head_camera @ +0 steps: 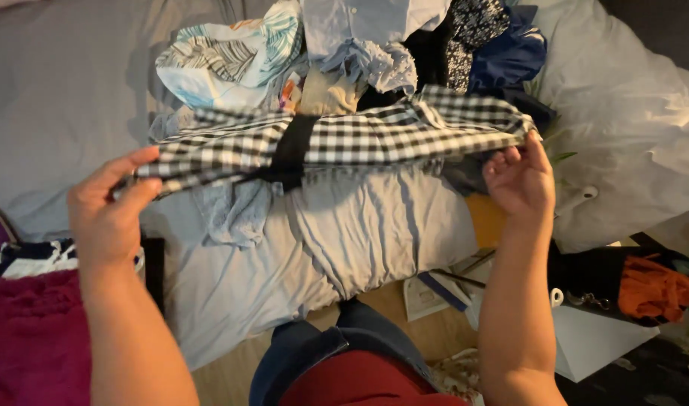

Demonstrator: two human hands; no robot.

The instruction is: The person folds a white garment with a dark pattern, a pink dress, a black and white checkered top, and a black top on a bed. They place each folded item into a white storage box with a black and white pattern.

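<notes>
Checked cloth [359,139], black and white, was stretched between the two hands above the edge of a bed. Its left end was pinched by the left hand [107,207], thumb on top and fingers curled beneath, while its right end was gripped by the right hand [519,179], palm turned up toward the camera and fingers closed over the fabric's corner. The garment was held nearly level, sagging a little at the middle, where a black band [292,150] was wrapped across it. Both forearms were extended from the bottom of the view, well apart from each other.

Behind the cloth, a heap of clothes [359,53] was piled on the bed: a leaf-printed piece in white and turquoise, pale blue fabric, a dark speckled item and a navy one. Beneath the held garment, a grey sheet [359,225] was seen draped over the mattress edge, with a light blue lacy piece [235,214] lying on it just below the left end of the cloth. To the right, a white plastic bag [622,128] was bulging against the bed. At the far left, a magenta blanket [28,338] was visible. On the wooden floor [382,301] below, papers and a white box [592,342] were scattered, and an orange cloth [652,289] was resting in a dark bag.
</notes>
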